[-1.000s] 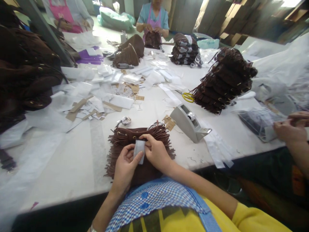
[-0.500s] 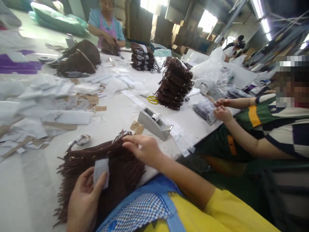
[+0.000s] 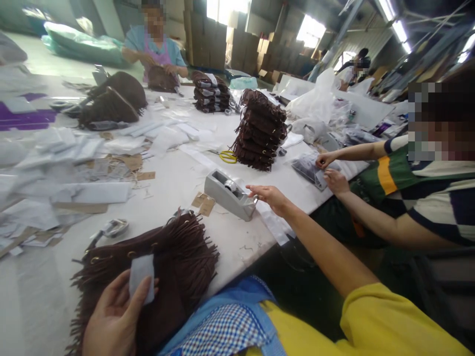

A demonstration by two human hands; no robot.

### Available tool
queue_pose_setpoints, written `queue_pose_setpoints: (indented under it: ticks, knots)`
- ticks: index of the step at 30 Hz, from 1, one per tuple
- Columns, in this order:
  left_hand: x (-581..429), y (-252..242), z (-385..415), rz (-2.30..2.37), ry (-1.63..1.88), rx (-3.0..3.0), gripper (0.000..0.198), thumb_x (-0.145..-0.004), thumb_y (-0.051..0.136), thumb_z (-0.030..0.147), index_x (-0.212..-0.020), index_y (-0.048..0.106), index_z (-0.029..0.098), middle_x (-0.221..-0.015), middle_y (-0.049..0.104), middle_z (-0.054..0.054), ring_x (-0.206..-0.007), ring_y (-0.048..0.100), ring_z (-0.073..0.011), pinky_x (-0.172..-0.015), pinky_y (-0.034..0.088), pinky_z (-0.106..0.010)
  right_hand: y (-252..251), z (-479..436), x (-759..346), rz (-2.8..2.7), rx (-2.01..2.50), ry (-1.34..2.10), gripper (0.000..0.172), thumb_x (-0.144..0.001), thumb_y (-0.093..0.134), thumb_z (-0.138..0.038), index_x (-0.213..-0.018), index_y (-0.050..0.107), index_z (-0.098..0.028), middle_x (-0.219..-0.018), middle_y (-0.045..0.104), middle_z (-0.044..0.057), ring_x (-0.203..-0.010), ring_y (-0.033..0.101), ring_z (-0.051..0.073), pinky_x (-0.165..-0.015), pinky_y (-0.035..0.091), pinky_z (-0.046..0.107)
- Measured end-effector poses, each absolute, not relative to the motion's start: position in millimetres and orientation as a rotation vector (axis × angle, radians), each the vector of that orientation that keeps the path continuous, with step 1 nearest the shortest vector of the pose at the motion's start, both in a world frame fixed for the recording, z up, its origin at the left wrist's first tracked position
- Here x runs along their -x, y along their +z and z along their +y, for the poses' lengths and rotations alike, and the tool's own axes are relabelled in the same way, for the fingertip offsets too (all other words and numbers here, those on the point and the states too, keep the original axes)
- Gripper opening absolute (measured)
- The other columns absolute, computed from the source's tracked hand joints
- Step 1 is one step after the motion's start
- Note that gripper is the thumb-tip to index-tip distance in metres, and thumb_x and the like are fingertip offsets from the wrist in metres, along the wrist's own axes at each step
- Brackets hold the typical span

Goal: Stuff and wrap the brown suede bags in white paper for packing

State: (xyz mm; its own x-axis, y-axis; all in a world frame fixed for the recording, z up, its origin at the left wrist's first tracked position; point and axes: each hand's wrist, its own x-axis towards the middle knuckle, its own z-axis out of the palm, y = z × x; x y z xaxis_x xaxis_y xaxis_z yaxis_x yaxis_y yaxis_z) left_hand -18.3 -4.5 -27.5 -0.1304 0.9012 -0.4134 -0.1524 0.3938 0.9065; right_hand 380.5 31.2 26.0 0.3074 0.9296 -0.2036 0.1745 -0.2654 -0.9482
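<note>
My left hand pinches a small white slip between thumb and fingers. It holds the slip over a dark brown fringed bag with metal eyelets, lying on the table in front of me. My right hand is at the cutter end of a grey tape dispenser, its fingers stretched out over the blade. Whether the fingertips touch the tape cannot be made out. Brown card tags lie between the bag and the dispenser, and a metal clasp rests at the bag's far edge.
A stack of brown fringed bags stands beyond the dispenser, with yellow-handled scissors beside it. White paper pieces cover the left side. One co-worker at right handles a plastic-wrapped item; another works across the table.
My right hand has left the bag's fringed edge and moved right and away to the tape dispenser. The left hand still holds the white slip on the bag. The view has shifted slightly.
</note>
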Motion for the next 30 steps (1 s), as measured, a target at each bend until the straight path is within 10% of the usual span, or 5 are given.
queue_pose_setpoints:
  ticks: [14,30]
  knots:
    - [26,-35,-8,1.380,1.036,-0.703,0.055,-0.071,0.083,0.038,-0.121,0.062,0.031,-0.113,0.071,0.001,-0.095,0.070,-0.0159,-0.090,0.054,-0.019,14,-16,-385,-0.712,1.734,1.071,0.044,-0.064,0.083,-0.049,-0.087,0.076,-0.012,-0.086,0.074,0.012,-0.070,0.068,0.015,-0.059,0.052,0.023]
    - [28,-29,-11,1.113,1.106,-0.796,0.066,-0.073,0.081,0.029,-0.132,0.053,0.020,-0.131,0.062,-0.010,-0.102,0.068,-0.0227,-0.102,0.050,-0.039,-17,-25,-348,-0.691,1.840,0.803,0.041,-0.062,0.085,-0.045,-0.083,0.072,-0.012,-0.074,0.071,0.007,-0.061,0.064,0.013,-0.056,0.056,0.022]
